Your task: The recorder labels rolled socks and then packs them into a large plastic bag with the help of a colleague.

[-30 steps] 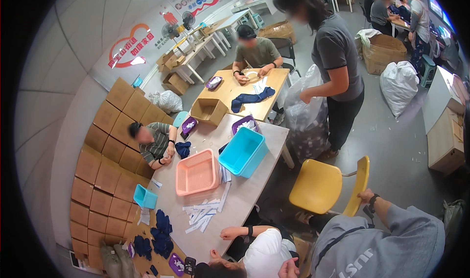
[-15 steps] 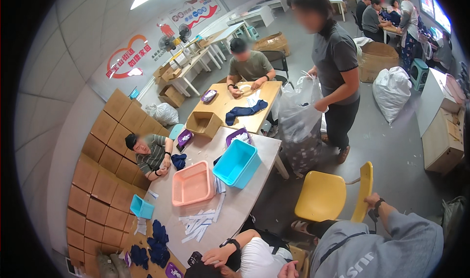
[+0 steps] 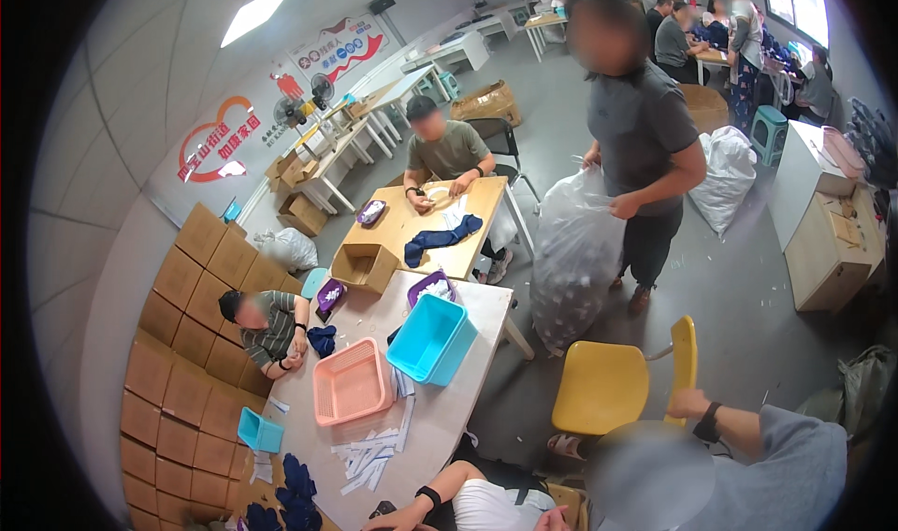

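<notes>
My right hand (image 3: 690, 407) is at the backrest of a yellow chair (image 3: 600, 387), its fingers closed round the edge. A dark band circles that wrist, and my grey sleeve reaches in from the lower right. At the bottom edge my left hand (image 3: 553, 519) shows only in part. Its visible fingers are curled, with nothing seen in them. The palm is cut off by the frame. Right of it lies the front of my grey shirt (image 3: 795, 470), partly covered by a blurred patch. The chair's seat faces the long table, beside my sandalled foot (image 3: 565, 446).
A standing person (image 3: 645, 124) holds a large clear bag (image 3: 575, 260) beyond the chair. Left, a table (image 3: 435, 419) bears a blue tub (image 3: 432, 339), a pink basket (image 3: 351, 382) and white strips. A seated person in white (image 3: 505, 505) is close on my left. Stacked cartons (image 3: 154, 372) line the wall.
The room has shifted left and slightly down in view. My right hand stays on the chair. The standing person has shifted hold on the bag. The person in white's hand has moved lower.
</notes>
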Available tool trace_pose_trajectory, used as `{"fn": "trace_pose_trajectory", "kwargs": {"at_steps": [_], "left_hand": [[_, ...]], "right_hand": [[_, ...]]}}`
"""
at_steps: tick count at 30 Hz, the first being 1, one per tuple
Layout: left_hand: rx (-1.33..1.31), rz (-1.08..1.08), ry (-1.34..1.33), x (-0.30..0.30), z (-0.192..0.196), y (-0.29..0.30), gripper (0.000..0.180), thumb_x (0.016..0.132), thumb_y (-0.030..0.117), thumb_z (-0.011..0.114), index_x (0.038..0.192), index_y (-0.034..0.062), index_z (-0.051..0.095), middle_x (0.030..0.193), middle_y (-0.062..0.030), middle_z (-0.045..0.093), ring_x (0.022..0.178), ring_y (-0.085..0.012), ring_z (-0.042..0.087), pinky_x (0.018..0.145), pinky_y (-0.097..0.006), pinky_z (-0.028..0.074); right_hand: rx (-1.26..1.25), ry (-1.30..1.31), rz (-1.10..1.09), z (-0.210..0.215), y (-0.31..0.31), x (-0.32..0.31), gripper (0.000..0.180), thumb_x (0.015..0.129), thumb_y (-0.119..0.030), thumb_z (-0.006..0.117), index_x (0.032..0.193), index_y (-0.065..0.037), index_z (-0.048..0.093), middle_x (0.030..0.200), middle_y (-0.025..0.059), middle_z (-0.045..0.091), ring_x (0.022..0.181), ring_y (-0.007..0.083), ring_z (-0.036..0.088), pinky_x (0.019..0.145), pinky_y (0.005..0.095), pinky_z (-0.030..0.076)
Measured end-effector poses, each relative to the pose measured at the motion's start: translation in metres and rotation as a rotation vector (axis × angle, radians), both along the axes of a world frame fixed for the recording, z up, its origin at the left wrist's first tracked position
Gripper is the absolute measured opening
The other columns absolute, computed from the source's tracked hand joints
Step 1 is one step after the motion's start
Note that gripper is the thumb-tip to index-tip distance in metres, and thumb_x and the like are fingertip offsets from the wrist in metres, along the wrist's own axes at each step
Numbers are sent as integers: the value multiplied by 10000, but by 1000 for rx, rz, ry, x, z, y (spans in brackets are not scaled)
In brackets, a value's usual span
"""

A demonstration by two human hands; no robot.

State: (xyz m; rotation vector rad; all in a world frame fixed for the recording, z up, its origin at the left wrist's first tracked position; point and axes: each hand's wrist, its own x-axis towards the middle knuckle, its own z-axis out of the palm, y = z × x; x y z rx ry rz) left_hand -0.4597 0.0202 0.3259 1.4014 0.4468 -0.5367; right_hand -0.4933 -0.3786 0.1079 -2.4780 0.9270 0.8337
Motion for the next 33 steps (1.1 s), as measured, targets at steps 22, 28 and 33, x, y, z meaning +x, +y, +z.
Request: {"fn": "trace_pose_trajectory", "kwargs": {"at_steps": [22,28,33], "left_hand": [[119,200,-13,-16,46,36,253,1025,308,537,1044,87,660,646,71,387,527,-35,361,465,-202,267],[74,258,140,4,60,29,251,1020,313,543,1031,87,650,651,67,413,522,-47,364,460,-203,269],[27,268,18,22,8,53,241,1011,313,558,1040,89,640,673,60,431,541,-67,380,481,-222,303]], "right_hand": [[795,-666,-11,98,197,238,345,917,-312,598,897,25,668,693,113,633,649,208,617,611,365,484],[787,-742,55,101,212,286,346,914,-317,610,870,20,676,691,109,641,653,194,620,629,350,491],[802,-700,92,91,221,327,349,910,-325,616,883,16,686,722,111,667,687,195,639,650,347,499]]}}
